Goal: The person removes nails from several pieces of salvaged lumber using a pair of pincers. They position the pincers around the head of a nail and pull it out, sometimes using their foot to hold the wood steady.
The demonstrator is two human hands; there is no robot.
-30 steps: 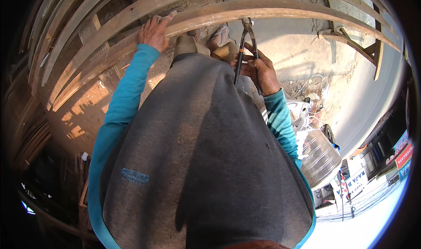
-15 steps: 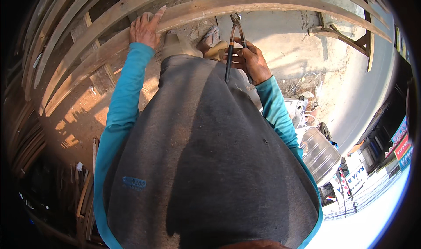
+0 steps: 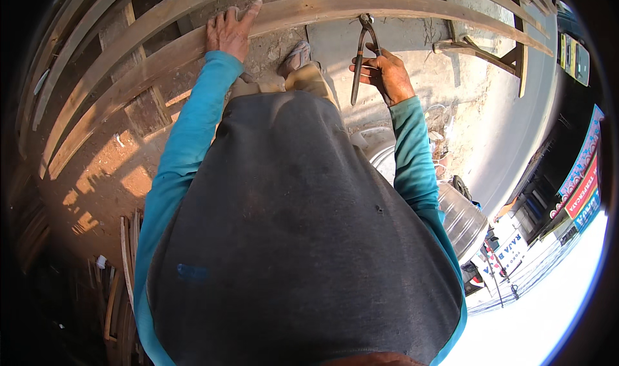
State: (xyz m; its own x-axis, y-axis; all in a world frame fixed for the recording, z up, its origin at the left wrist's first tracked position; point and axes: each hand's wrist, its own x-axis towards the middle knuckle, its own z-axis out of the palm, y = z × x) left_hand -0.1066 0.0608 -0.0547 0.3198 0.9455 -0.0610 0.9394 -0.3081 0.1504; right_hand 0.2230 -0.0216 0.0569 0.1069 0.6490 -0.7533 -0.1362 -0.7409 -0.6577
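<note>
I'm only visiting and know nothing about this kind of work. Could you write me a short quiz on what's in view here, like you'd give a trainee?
1. Which hand holds the pincers?
2. True or false: the left hand rests on a long wooden slat.
3. What colour are the person's sleeves?
a) red
b) blue-green
c) white

Key:
1. The right hand.
2. True.
3. b) blue-green.
</note>
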